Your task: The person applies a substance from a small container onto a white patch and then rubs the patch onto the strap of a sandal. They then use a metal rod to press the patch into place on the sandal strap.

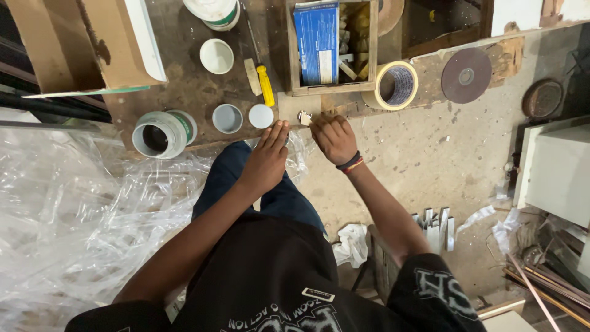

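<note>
Two grey cups (227,118), one tape roll (393,86), one screwdriver (265,85).

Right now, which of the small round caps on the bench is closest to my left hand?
The pale flat cap, just above the left hand. The grey cup-like one sits further left, the white one further up.

Pretty rough workshop here: a stained grey concrete floor (424,154) with chips and dust all over. A dark, scuffed wooden tabletop (184,80) sits low at the top, with a brown cardboard box (80,43) on its left end. Crumpled clear plastic sheeting (74,209) covers the floor on the left. A white cabinet (556,172) stands at the right edge, with scrap strips below it. Light is flat and even.
</note>
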